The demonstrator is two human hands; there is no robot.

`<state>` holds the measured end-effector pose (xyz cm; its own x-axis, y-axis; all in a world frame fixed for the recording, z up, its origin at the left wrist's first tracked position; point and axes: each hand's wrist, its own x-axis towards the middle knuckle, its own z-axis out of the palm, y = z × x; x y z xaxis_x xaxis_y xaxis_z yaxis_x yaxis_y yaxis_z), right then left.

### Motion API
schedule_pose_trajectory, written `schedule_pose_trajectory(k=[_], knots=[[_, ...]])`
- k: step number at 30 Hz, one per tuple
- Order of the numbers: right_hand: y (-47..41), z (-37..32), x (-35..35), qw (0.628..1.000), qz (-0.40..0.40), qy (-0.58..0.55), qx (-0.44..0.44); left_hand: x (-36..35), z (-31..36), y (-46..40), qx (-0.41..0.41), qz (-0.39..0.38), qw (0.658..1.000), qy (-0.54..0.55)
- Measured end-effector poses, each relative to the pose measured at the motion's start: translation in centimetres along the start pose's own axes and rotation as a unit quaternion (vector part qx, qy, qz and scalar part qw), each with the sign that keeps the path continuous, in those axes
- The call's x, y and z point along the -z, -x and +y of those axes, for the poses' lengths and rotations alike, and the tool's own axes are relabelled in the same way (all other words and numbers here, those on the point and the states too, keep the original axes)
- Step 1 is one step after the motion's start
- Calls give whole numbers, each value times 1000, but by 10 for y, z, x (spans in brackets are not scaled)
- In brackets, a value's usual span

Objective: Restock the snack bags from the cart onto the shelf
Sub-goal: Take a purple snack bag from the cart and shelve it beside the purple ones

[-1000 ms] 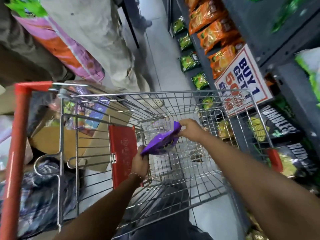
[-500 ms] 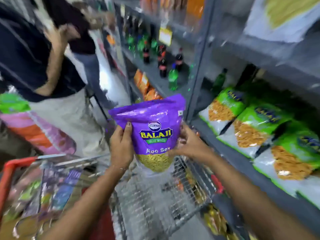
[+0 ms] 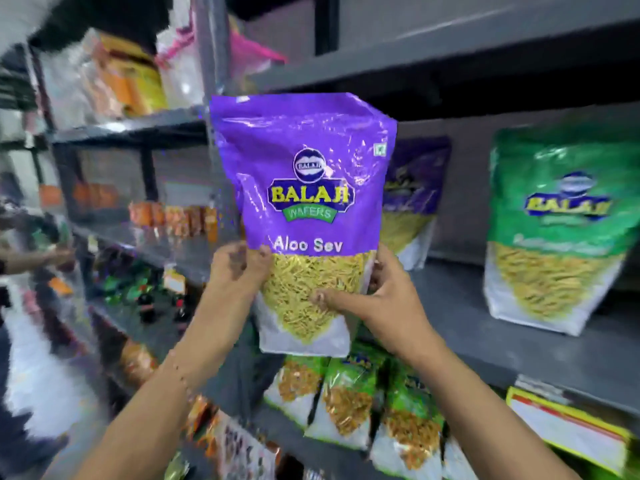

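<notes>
**Head view: purple bag held up at shelf, both hands on it**

Left hand [image 3: 239,268] fingers are wrapped on the bag's left edge, thumb on the front, fingertips hidden behind the pack. Right hand [image 3: 381,299] is clamped on the lower right edge, thumb pressed across the clear window, remaining fingers behind the bag and unseen.

Purple Aloo Sev bag [image 3: 304,209] is upright, label facing the camera, in the air in front of the grey shelf [image 3: 467,306]; cannot tell if its base touches the shelf lip. It hides most of a second purple bag [image 3: 415,202] standing behind it. Green bag [image 3: 554,223] stands well to the right on the same shelf, blurred, lower text unreadable. Green packs [image 3: 349,396] below are partly cut off. Left bays are smeared by motion; bottles barely readable.
</notes>
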<state>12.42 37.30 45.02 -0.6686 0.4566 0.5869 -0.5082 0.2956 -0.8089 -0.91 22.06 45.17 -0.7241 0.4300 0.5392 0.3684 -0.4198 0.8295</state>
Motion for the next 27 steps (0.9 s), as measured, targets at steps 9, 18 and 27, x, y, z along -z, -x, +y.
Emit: schedule_pose_trajectory(k=[9, 18, 27], knots=[[-53, 15, 65, 988, 134, 67, -26, -87, -45, -47, 40, -163, 983, -75], [-77, 39, 84, 967, 184, 153, -84, -113, -99, -100, 103, -209, 968, -90], [-54, 30, 93, 958, 137, 223, -121, -137, -79, -81, 111, -166, 977, -75]])
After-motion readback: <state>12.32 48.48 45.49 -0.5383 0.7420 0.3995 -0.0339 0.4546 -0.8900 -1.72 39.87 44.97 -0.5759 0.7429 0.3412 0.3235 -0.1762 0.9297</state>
